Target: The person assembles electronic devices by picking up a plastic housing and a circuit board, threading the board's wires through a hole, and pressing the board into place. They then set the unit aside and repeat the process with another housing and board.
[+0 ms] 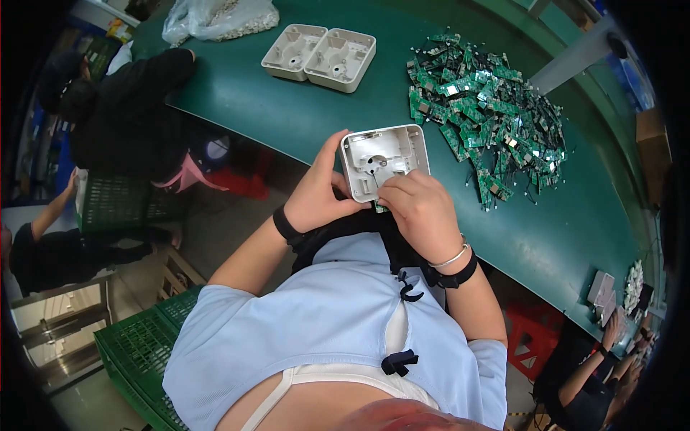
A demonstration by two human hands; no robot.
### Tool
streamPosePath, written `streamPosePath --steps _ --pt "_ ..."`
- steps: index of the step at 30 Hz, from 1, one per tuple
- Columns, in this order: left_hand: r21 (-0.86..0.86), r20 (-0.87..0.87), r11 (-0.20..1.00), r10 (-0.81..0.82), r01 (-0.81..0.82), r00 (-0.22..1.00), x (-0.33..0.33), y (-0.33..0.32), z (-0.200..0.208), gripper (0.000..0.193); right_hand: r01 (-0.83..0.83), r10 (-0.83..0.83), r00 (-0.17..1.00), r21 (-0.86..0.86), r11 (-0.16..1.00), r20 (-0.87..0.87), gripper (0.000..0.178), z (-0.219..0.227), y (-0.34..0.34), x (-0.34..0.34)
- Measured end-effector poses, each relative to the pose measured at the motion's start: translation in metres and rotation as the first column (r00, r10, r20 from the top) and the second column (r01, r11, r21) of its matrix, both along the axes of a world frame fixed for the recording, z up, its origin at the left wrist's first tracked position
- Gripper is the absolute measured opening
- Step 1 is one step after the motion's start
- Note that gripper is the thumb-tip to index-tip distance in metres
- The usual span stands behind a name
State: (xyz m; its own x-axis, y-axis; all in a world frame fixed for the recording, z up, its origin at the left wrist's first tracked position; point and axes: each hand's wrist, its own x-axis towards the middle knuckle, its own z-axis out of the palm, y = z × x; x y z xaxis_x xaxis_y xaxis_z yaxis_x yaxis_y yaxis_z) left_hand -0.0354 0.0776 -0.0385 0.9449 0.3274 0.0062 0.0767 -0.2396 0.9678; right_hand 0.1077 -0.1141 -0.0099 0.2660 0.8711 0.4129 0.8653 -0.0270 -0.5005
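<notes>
A square white plastic housing (381, 147) is held up in front of me at the near edge of the green table, its hollow inside facing up. My left hand (321, 188) grips it by the left side, fingers behind the wall and thumb along the lower corner. Closed over the housing's lower right corner is my right hand (422, 208), its fingers pinched together. A bit of green circuit board (381, 206) peeks out below those fingers, and a thin dark wire runs from there into the housing. The fingers hide most of the board.
A big heap of green circuit boards (489, 115) with black wires covers the table's right part. Two more white housings (320, 57) lie at the back, near a clear bag of small pale parts (223, 18). Other people (122, 108) work at left and lower right. Green crates (144, 345) stand lower left.
</notes>
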Motion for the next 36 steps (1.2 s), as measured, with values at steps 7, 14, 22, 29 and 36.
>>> streamPosePath --steps 7,14,22,29,36 --pt "-0.05 -0.161 0.972 -0.234 0.229 0.959 0.008 0.042 0.043 0.105 0.013 -0.016 0.998 0.041 0.999 0.06 0.018 0.015 -0.031 0.001" --pt "0.846 0.037 0.532 -0.002 -0.03 0.999 0.064 0.112 0.04 0.082 0.38 -0.372 0.912 -0.014 0.925 0.173 0.019 0.045 -0.142 0.025" --pt "0.948 -0.107 0.317 0.282 0.013 0.954 0.111 0.147 0.032 0.096 0.84 -0.787 0.524 -0.046 0.54 0.324 0.012 0.031 -0.298 0.069" --pt "0.903 -0.332 0.397 0.398 0.166 0.855 0.134 0.137 0.029 0.096 0.947 -0.856 0.318 -0.089 0.31 0.407 0.012 -0.005 -0.415 0.096" --pt "0.92 -0.293 0.367 0.409 0.138 0.864 0.137 0.131 0.026 0.081 0.972 -0.841 0.233 -0.151 0.182 0.488 0.016 -0.025 -0.486 0.115"
